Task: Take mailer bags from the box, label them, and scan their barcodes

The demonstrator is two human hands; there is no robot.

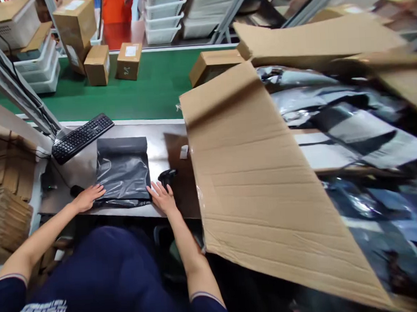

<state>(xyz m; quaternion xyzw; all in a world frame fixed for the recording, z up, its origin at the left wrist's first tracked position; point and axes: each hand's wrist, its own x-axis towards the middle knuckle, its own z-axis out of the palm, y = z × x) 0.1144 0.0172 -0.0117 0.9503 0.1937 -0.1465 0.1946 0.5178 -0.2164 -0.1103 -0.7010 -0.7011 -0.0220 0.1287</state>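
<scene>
A black plastic mailer bag (122,168) lies flat on the steel worktop (154,138), its near edge by the table's front. My left hand (89,197) rests with outstretched fingers on the bag's lower left corner. At the lower right corner, my right hand (162,196) lies with its fingers spread, the fingertips touching the bag's edge. Just beyond my right hand sits a black handheld scanner (167,177). A small dark object, perhaps a mouse (77,190), is beside my left hand.
A large open carton (252,172) full of plastic-wrapped packages (311,98) takes up the right side. A keyboard (83,137) sits at the back left. Behind the worktop runs a green conveyor (165,83) carrying boxes (129,61) and white trays (44,76). Flattened cardboard (7,215) is stacked at left.
</scene>
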